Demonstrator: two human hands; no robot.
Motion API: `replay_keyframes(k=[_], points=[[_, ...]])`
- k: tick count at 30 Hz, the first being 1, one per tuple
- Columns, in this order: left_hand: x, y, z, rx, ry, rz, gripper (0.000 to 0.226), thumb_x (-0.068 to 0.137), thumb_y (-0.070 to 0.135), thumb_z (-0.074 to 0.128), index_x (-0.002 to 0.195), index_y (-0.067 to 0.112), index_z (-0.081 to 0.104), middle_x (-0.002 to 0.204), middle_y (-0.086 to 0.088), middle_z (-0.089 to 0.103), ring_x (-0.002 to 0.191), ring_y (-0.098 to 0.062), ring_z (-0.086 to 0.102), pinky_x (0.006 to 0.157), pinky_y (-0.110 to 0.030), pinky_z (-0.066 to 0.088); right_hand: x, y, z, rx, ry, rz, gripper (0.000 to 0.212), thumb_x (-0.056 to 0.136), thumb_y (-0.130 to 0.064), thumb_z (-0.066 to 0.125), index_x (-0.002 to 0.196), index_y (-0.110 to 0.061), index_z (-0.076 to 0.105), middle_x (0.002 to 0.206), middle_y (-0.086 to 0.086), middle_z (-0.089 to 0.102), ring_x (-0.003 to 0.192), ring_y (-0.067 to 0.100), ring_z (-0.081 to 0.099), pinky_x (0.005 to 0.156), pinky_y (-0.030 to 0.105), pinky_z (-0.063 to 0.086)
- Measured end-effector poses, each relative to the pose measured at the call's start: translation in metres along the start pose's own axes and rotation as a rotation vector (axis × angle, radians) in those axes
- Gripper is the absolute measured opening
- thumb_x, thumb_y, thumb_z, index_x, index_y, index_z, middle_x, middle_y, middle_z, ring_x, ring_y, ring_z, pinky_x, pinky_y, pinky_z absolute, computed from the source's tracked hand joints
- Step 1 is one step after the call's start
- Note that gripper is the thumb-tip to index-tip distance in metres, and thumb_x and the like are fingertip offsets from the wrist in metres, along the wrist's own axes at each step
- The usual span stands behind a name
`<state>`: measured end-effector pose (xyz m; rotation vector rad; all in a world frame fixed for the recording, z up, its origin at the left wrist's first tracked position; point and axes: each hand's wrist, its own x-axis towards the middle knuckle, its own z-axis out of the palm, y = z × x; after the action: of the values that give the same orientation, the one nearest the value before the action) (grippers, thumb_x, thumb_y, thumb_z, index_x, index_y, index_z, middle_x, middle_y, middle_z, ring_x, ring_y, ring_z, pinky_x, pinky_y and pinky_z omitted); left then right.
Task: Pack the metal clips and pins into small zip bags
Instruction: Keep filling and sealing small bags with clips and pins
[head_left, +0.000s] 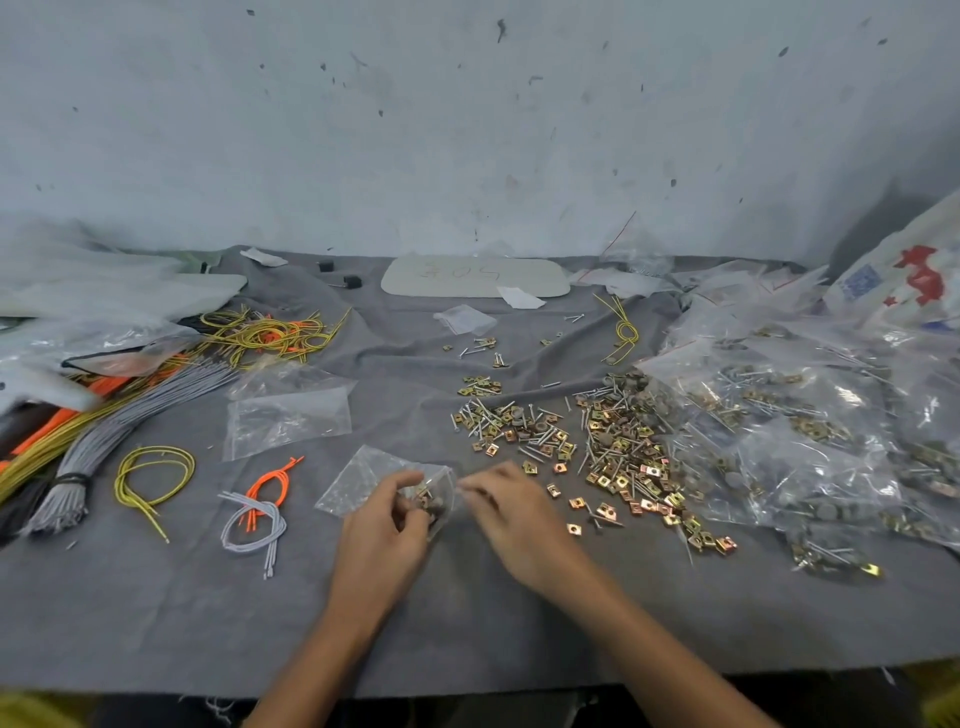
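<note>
A: Hands?
B: Near the table's (208, 623) front edge, a part-filled zip bag (363, 480) is gripped in the curled left hand (387, 522). The right hand (506, 506) is blurred at the bag's mouth; its grip cannot be told.
A: Loose stock?
B: The clips and pins (608, 447) are heaped beyond, toward the right edge.

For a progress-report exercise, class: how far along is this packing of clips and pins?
Done: filled bags heaped at right. In hand: the left hand holds a partly filled bag; the right hand is at its mouth, blurred. Left: a big loose pile of clips and pins, and spare bags waiting.
</note>
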<state>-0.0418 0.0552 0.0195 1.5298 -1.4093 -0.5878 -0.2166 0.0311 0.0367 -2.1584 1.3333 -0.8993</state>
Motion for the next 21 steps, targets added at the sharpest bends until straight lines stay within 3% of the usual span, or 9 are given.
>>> replay_keyframes(k=[4,8,15,21], points=[[-0.001,0.001,-0.002,-0.016,-0.017,-0.009,0.035,0.092,0.008,0.060,0.110,0.037,0.063,0.073,0.009,0.067,0.070,-0.010,0.066,0.075,-0.040,0.056,0.000,-0.012,0.025,-0.012,0.044,-0.023,0.018,0.100,-0.018,0.056,0.111,-0.017,0.071,0.108,0.002,0.056,0.097,0.020,0.060,0.088,0.031,0.046],[-0.002,0.003,-0.003,-0.029,-0.026,-0.030,0.034,0.084,0.017,0.057,0.112,0.034,0.064,0.074,0.009,0.067,0.070,-0.013,0.066,0.074,-0.045,0.057,0.004,-0.018,0.038,-0.028,0.084,-0.004,0.018,0.100,-0.018,0.055,0.111,-0.017,0.069,0.110,0.003,0.056,0.099,0.023,0.059,0.089,0.036,0.046],[-0.003,0.006,-0.004,0.028,-0.010,-0.016,0.039,0.075,0.027,0.053,0.112,0.032,0.065,0.075,0.014,0.065,0.070,-0.007,0.062,0.073,-0.037,0.054,-0.001,-0.020,0.041,0.121,0.083,0.029,0.017,0.093,-0.016,0.061,0.107,-0.025,0.060,0.105,-0.011,0.067,0.098,0.012,0.062,0.085,0.037,0.049],[-0.003,0.009,-0.006,0.077,-0.007,-0.022,0.042,0.071,0.032,0.058,0.113,0.034,0.062,0.074,0.016,0.063,0.067,-0.004,0.060,0.068,-0.034,0.051,0.000,-0.017,0.040,0.244,0.028,0.010,0.028,0.091,0.000,0.050,0.110,-0.019,0.059,0.111,-0.009,0.068,0.111,0.009,0.063,0.095,0.033,0.050]])
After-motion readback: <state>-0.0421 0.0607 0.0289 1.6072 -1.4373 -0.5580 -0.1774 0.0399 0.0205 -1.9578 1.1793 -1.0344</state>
